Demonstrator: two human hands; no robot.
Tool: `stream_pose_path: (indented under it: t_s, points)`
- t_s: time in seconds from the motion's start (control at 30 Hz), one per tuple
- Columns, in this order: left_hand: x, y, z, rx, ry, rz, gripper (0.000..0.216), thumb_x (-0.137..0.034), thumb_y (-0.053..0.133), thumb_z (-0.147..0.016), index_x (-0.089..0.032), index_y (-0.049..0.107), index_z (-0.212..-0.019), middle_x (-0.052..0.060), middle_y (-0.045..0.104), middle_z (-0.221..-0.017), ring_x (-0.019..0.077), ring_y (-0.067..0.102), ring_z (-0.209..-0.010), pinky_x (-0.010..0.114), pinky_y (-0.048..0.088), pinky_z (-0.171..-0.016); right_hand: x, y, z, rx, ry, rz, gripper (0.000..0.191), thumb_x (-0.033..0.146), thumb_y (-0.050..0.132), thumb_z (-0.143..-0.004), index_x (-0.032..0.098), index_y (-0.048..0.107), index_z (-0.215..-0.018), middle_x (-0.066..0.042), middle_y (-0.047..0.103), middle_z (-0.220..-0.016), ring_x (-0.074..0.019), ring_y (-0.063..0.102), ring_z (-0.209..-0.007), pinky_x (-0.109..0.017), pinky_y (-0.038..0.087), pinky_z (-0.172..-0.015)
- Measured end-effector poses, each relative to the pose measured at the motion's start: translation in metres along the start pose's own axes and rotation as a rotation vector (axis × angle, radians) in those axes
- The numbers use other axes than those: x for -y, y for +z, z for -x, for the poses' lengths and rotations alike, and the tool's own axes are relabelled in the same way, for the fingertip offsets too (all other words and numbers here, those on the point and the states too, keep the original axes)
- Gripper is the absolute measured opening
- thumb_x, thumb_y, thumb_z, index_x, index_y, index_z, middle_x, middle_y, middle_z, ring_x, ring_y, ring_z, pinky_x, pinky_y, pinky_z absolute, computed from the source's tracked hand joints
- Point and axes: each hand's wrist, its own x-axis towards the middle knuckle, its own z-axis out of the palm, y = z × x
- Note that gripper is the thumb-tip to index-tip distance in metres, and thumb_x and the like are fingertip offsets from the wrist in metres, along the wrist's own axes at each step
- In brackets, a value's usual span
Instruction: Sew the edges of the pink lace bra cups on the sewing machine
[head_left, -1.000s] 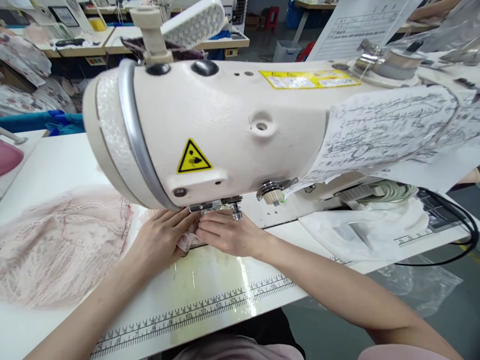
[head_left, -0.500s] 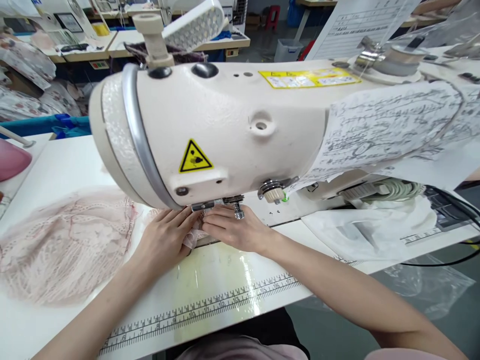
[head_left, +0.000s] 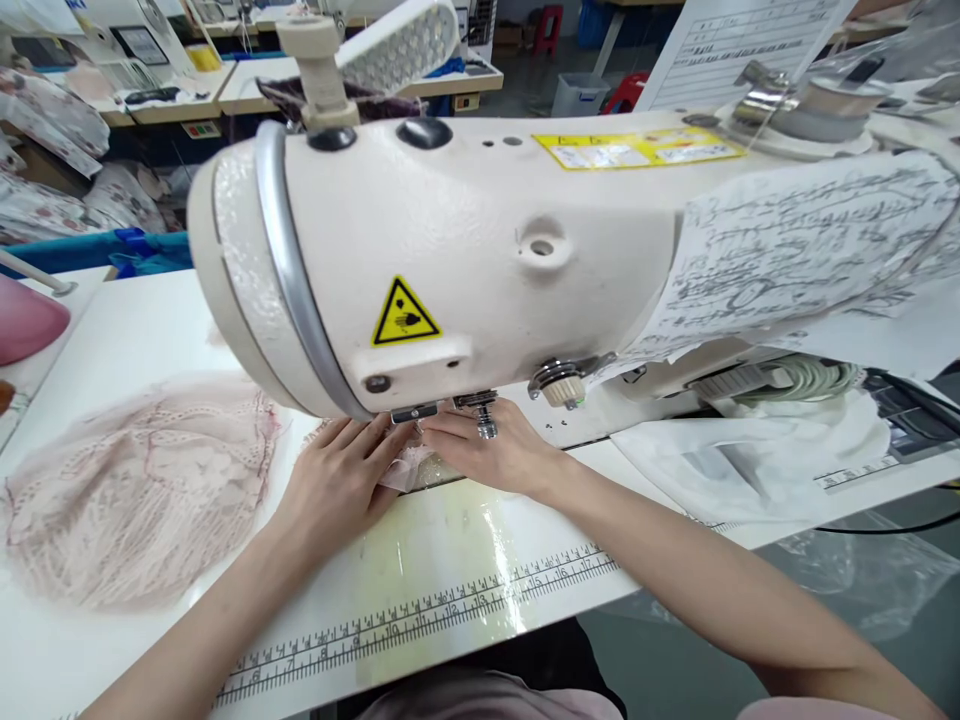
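Observation:
A cream sewing machine [head_left: 480, 250] spans the view, and both hands work low under its head. My left hand [head_left: 341, 475] lies on a piece of pale pink lace fabric [head_left: 409, 470], its fingers stretched forward and a little apart. Their tips are partly hidden by the machine head. From the other side my right hand [head_left: 499, 450] reaches in, fingers held together on the same fabric at the needle area; its thumb is hidden. The needle and presser foot are behind the machine head.
A larger heap of pink lace [head_left: 150, 490] lies on the table at the left. White cloth [head_left: 750, 460] is bunched at the right, beside the machine's base. A printed ruler strip [head_left: 420, 625] runs along the front edge. Handwritten paper [head_left: 795, 260] covers the machine arm.
The whole view has shifted slightly, moving the machine a little to the right in the picture. My hands have parted slightly, showing more lace between them.

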Motion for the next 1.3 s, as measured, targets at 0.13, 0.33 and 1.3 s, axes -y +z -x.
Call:
stream_pose_path:
  t_s: [0.13, 0.33, 1.3]
  points:
    - [-0.002, 0.001, -0.001, 0.012, -0.012, -0.012, 0.045, -0.028, 0.046, -0.089, -0.013, 0.057, -0.131, 0.013, 0.068, -0.117, 0.0273, 0.067, -0.095, 0.045, 0.051, -0.086, -0.002, 0.000, 0.000, -0.016, 0.021, -0.043, 0.019, 0.008, 0.047, -0.090, 0.018, 0.063, -0.086, 0.003, 0.070, -0.083, -0.0094, 0.060, -0.071, -0.025, 0.042, -0.060]
    - [-0.004, 0.001, -0.001, 0.003, -0.030, -0.016, 0.046, -0.029, 0.049, -0.090, -0.015, 0.054, -0.134, 0.012, 0.069, -0.113, 0.0281, 0.066, -0.096, 0.047, 0.050, -0.090, -0.001, -0.001, 0.000, 0.025, 0.048, -0.034, 0.018, 0.010, 0.046, -0.090, 0.018, 0.061, -0.084, 0.002, 0.071, -0.084, -0.0098, 0.060, -0.070, -0.026, 0.038, -0.054]
    - [0.022, 0.000, 0.009, -0.075, 0.137, 0.122, 0.046, -0.011, 0.043, -0.086, -0.016, 0.058, -0.129, 0.006, 0.064, -0.127, 0.0216, 0.064, -0.113, 0.041, 0.054, -0.098, 0.021, 0.007, -0.007, -0.025, -0.092, 0.029, 0.021, 0.009, 0.047, -0.094, 0.017, 0.065, -0.087, 0.002, 0.070, -0.082, -0.0096, 0.060, -0.085, -0.025, 0.048, -0.078]
